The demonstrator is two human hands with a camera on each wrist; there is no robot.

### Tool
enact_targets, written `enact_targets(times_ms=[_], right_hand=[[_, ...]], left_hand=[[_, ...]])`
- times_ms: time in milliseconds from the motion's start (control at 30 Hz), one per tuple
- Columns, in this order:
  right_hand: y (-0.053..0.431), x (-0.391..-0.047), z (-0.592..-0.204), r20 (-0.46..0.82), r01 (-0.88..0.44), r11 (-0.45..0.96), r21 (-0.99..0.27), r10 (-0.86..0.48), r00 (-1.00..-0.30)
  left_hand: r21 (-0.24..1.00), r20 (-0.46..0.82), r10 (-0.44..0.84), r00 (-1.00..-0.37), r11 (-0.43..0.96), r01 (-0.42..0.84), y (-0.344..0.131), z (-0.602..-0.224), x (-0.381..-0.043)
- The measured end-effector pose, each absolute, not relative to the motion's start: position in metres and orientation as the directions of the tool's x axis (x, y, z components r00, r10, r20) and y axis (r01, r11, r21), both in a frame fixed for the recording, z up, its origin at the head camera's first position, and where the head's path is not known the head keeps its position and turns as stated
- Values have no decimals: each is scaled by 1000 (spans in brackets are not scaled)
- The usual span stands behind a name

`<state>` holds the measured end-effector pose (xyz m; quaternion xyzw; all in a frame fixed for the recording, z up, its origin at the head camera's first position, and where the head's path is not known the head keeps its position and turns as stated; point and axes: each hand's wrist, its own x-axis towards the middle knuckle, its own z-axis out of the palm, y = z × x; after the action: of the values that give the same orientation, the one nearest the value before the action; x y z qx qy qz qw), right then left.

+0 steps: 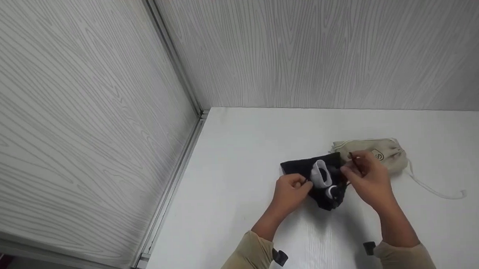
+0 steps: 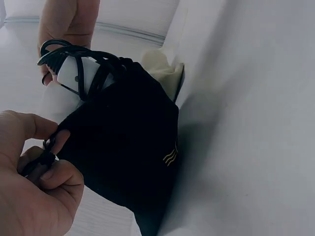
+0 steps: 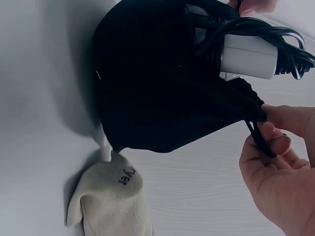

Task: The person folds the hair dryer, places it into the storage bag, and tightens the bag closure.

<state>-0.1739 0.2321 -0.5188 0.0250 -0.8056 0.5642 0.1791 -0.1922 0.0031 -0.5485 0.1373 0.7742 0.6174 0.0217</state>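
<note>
A black cloth drawstring bag [image 1: 298, 166] is on the white table in front of me, its mouth held apart between both hands. Out of the mouth sticks a white appliance [image 3: 250, 58] with a black cord [image 2: 81, 50] looped around it; the rest is hidden in the bag. My left hand [image 1: 290, 191] pinches the bag's rim and drawstring on the left. At the opposite side my right hand [image 1: 370, 181] pinches the rim, and a loop of drawstring [image 3: 261, 139] hangs by its fingers. Small yellow wavy lines [image 2: 170, 157] mark the cloth.
Behind my right hand lies a beige drawstring pouch [image 1: 396, 163] with dark printing, its white string [image 1: 432, 190] trailing to the right. The white table [image 1: 210, 215] meets a grey wood-grain panel [image 1: 83, 116] at the left and another [image 1: 320, 48] at the back.
</note>
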Motion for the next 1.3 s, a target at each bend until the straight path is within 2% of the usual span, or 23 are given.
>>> enact_targets(times_ms=[133, 233, 467, 667, 933, 1100, 1300], right_hand=[[235, -174, -511, 178, -150, 154, -977, 187, -966], [236, -174, -506, 135, -127, 58, -990, 166, -977], [232, -173, -506, 117, -103, 119, -988, 120, -986], [228, -172, -508, 135, -120, 135, -984, 104, -985], [232, -170, -498, 116, -127, -51, -991, 173, -978], [239, -167, -495, 126, -149, -87, -985, 227, -966], [246, -166, -493, 118, -149, -118, -982, 234, -965]], left_hand=[[973, 159, 240, -958, 128, 194, 4, -538, -190], [975, 180, 239, -954, 84, 205, 5, -533, -190], [969, 224, 198, -954, 54, 239, 5, -532, -188], [971, 232, 228, -946, 11, 241, 7, -526, -186], [969, 245, 193, -950, -22, 246, 1, -514, -188], [972, 235, 216, -948, -44, 232, -5, -511, -191], [968, 241, 256, -936, 11, 252, -13, -511, -195]])
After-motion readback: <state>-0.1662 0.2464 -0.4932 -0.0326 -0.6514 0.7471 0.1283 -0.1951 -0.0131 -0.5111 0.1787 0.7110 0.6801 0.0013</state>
